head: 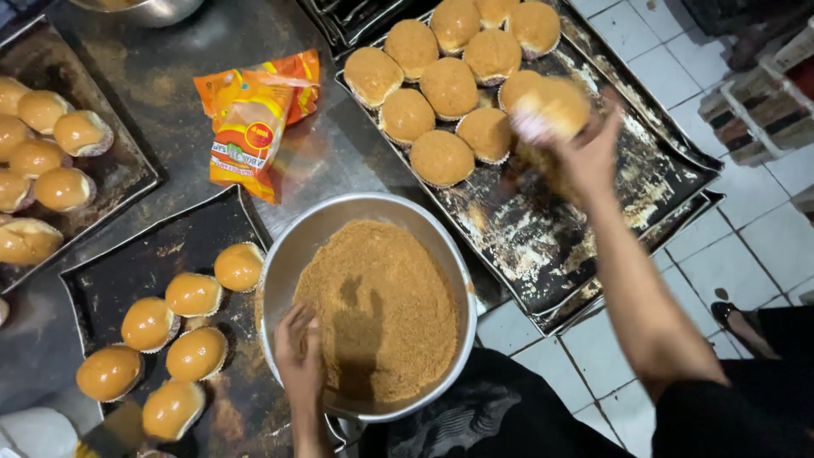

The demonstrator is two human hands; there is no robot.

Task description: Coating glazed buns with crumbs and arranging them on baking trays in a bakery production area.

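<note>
This looks like a small bakery's work area: blackened, well-used baking trays (593, 220) loaded with rows of glazed buns (195, 294) crowd a dark metal worktable (161, 80), a wide steel bowl of brown crumbs (377, 309) sits among them (the floor is white tile (678, 76)).

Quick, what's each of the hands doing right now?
Left hand: fingers curled in the brown crumbs in the metal bowl; grip cannot be told.
Right hand: closed on a crumb-coated bun.
</note>
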